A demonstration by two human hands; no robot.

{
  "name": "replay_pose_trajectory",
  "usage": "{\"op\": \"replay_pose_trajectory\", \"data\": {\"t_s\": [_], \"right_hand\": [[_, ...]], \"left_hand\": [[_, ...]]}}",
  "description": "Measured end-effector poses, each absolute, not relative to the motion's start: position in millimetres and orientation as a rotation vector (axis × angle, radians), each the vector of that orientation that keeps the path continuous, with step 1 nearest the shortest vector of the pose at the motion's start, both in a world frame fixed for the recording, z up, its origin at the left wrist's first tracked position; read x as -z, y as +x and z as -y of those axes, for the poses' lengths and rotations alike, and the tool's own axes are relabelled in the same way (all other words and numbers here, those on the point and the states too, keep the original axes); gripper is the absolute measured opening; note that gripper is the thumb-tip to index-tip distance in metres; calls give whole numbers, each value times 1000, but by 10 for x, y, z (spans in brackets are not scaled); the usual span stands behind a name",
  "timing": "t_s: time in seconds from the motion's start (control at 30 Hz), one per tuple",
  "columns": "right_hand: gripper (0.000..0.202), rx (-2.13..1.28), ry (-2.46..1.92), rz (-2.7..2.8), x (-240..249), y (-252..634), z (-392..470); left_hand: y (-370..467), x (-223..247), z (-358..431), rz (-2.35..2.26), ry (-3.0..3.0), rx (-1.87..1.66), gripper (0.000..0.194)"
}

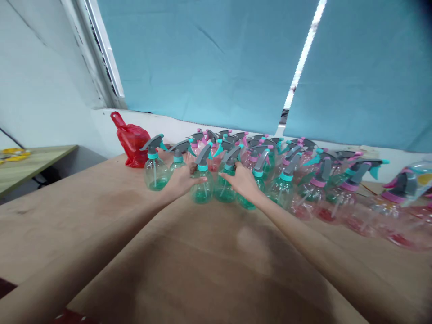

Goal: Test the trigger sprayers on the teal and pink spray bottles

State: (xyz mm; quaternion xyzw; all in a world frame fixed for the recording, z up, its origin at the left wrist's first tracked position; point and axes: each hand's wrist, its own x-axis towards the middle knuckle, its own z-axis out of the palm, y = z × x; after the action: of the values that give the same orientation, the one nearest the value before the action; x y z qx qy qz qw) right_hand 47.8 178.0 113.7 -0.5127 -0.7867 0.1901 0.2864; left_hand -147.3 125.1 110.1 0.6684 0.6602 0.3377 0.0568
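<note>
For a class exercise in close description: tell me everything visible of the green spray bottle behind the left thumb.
The green spray bottle stands upright on the brown tabletop among similar bottles. Its rounded, see-through body looks like plastic, deeper green towards the base, with a pale tube inside. A turquoise collar joins it to a grey spray head. The left hand has its thumb across the body's front; whether it grips firmly cannot be told.
</note>
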Motion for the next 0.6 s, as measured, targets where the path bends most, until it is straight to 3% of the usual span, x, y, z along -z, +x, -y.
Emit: {"op": "replay_pose_trajectory", "data": {"t_s": [0.2,0.37,0.6], "right_hand": [[41,-704,-1330,2109,-1184,509,-1823],[43,-799,-1296,2130,-1208,536,-1876],[46,-835,-1299,2144,-1190,546,-1961]], "left_hand": [[-1449,-1126,-1298,-2049,1959,-1020,38],[-1409,-1125,-1285,-2080,1934,-1061,53],[-1363,-1078,-1300,-2099,1963,-1073,54]]}}
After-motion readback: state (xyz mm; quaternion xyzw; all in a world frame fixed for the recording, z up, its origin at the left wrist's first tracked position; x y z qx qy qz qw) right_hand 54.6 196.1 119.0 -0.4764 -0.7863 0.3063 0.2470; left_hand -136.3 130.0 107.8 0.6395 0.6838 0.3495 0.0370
